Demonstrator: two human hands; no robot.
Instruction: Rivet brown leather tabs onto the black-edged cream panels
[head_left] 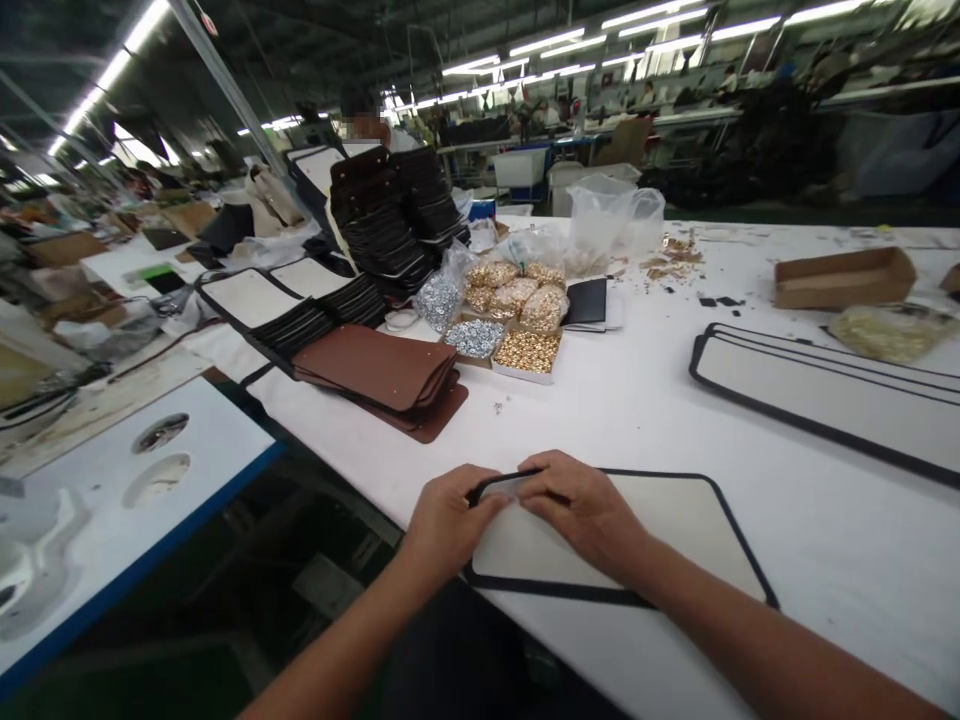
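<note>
My left hand [452, 518] and right hand [581, 508], nearly together, pinch the far-left corner of a panel [675, 530] beside the near edge of the surface [600, 430]; its dark border looks in place, what remains I cannot tell; open room runs right toward stacked panels [817, 405], brown sheets [375, 368] crowding the left

Ceiling tubes [111, 73] glaring — white tabletop [630, 400] bright, distance dim; edges stretched, blurred.

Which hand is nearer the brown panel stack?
Left. The left hand is on the near side of the brown panel stack, at the far-left corner of the black-edged panel; the right hand is farther right, along that panel's far edge. Neither touches the stack.
</note>
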